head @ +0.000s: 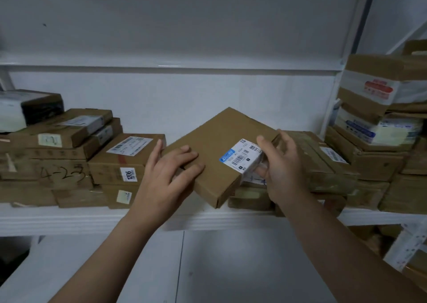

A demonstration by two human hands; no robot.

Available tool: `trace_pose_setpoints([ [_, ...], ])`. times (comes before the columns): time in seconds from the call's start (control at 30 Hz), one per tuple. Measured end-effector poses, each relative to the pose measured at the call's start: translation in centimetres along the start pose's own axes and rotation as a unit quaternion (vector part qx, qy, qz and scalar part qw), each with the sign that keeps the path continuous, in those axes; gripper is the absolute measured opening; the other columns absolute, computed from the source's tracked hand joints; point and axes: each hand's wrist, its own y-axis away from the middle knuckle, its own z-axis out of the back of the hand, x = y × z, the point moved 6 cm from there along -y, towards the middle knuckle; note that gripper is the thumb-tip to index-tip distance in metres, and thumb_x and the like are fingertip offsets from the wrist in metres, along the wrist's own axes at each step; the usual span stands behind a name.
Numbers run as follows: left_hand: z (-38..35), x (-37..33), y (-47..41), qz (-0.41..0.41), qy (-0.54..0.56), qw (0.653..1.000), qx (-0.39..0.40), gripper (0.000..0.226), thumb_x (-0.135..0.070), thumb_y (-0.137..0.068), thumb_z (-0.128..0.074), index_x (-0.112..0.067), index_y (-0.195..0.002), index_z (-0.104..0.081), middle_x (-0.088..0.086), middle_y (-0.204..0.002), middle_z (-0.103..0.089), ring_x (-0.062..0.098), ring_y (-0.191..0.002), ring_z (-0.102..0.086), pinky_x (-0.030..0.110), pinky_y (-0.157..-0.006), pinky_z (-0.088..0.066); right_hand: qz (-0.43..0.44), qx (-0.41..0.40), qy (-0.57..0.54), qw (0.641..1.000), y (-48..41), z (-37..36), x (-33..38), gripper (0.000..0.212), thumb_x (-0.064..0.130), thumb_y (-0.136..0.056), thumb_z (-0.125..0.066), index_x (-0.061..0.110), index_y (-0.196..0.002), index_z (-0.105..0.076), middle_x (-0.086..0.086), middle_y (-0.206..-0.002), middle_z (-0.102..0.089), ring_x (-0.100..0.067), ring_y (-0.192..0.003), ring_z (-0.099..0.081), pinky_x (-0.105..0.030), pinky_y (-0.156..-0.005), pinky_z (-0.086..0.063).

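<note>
One white shelf [69,219] spans the view. It carries two piles of brown parcels, the left pile [69,155] at 9 o'clock and the right pile [379,132] at 3 o'clock. One flat cardboard box [219,141] is held tilted at centre, above the shelf's front edge. Two hands grip it: the left hand [166,175] clasps its 8 o'clock corner, and the right hand [284,171] pinches its 3 o'clock edge beside one barcode label [242,156].

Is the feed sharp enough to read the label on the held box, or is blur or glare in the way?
Head view: soft overall; the label on the held box shows barcodes and a blue patch, but its small print smears. Head view: no glare on it, light even and dim; stacked boxes at the right edge blur most.
</note>
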Motion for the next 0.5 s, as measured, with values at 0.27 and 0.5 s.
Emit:
trace_pose_setpoints([
  [0.27, 4.7, 3.6, 0.3, 0.014, -0.180, 0.980, 0.082, 0.032, -0.011, -0.085, -0.063, -0.014, -0.116, -0.068, 0.004, -0.123, -0.065, 0.028, -0.104, -0.062, 0.042, -0.086, -0.037, -0.064, 0.146, 0.050, 0.986, 0.2, -10.6, -4.7, 0.049, 0.012, -0.085, -0.070, 0.013, -0.129, -0.050, -0.008, -0.129, -0.059, -0.020, -0.104, -0.066, -0.038, -0.091, -0.054],
  [0.5, 4.8, 10.0, 1.9, 0.126, -0.228, 0.941, 0.218, 0.040, -0.011, -0.077, -0.074, -0.011, -0.116, -0.065, 0.010, -0.113, -0.066, 0.034, -0.099, -0.063, 0.046, -0.084, -0.045, -0.034, 0.166, 0.165, 0.972, 1.3, -17.6, -10.4, 0.037, 0.024, -0.092, -0.061, 0.016, -0.128, -0.057, -0.003, -0.129, -0.060, -0.015, -0.113, -0.058, -0.027, -0.095, -0.047],
])
